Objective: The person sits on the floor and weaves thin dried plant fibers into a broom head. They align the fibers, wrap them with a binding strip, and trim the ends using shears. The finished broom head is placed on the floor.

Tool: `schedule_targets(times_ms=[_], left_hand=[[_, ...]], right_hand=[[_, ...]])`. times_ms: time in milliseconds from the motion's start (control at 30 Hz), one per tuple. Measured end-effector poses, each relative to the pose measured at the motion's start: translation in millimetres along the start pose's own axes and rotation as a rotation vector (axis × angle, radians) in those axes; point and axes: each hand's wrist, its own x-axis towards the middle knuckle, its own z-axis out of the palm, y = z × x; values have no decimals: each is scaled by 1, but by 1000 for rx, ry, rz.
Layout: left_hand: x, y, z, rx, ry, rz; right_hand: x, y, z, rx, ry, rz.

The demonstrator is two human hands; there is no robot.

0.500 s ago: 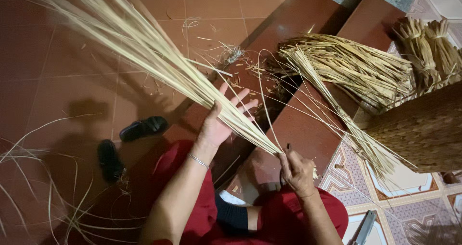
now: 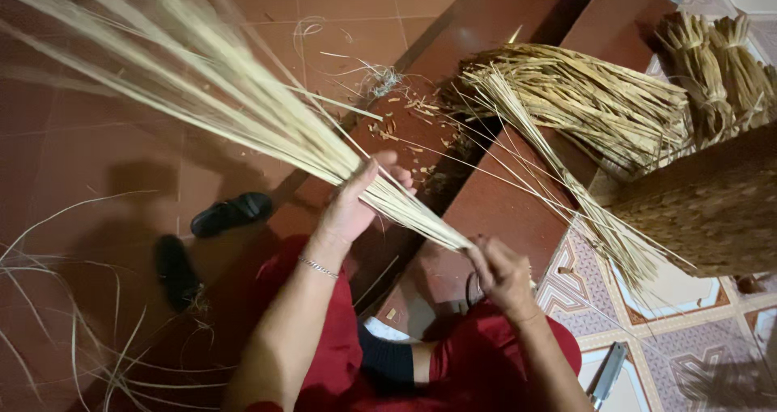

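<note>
- The left hand wrapped its grip around a long bundle of stiff, pale straw.
- The right hand pinched the bundle's narrow end shut.

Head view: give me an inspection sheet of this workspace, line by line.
Surface: red-brown tiled floor with raised red steps; patterned tiles at the lower right.
Job's things: long bundle of pale straw stalks, fanned out to the upper left and narrowing to the lower right.
Clutter: straw scraps on the step; loose curved strands at the lower left; two black sandals on the floor.
Hands: left hand supports the bundle at mid-length; right hand pinches its narrow end.
Cables: nothing seen.
Surroundings: heap of straw on the steps; tied straw bundles behind; a woven piece at right.
</note>
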Motion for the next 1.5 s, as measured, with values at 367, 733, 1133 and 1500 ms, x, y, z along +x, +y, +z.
schedule_targets(times_ms=[367, 733, 1133, 1500], left_hand=[[-4, -10, 13, 480, 132, -19], [16, -24, 6, 340, 444, 93], [15, -77, 15, 304, 489, -15], [23, -84, -10, 277, 512, 26]], right_hand=[[46, 8, -55, -40, 74, 309], [7, 39, -73, -198, 818, 173], [3, 71, -21, 1512, 500, 733], [-11, 118, -75, 1122, 973, 630]])
